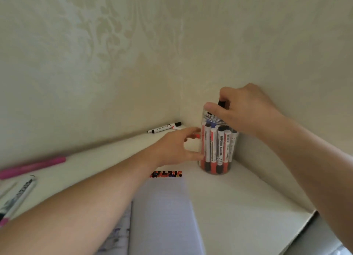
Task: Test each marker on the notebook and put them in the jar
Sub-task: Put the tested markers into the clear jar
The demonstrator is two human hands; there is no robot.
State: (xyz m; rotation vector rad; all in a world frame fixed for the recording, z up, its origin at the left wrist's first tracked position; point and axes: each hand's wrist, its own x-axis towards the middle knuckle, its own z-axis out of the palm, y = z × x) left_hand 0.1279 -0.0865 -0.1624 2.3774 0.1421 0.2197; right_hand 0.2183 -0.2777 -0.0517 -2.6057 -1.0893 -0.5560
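The white desk (238, 197) runs into a wall corner, and the notebook (164, 207) lies open at six o'clock, a row of coloured test dots (166, 174) along its far edge. At three o'clock from those dots stands the clear jar (217, 149), tucked in the corner and already crowded with upright markers. The left hand (177, 147) braces the jar's left side, thumb and fingers spread apart against the plastic. The right hand (242, 109) hovers over the mouth, fingers pinched round a black-capped marker (221, 103) pointing down. To seat it well, it probably needs aiming at a gap between the packed caps and lowering straight, with the left hand holding the jar firm so it cannot tip. Crowding inside is the likely obstacle. Still loose are a black-capped marker (165, 127) at eleven o'clock from the jar with a small red-tipped one (176, 128) beside it, a pink marker (32, 166) at nine o'clock, and another marker (17, 195) at eight o'clock.
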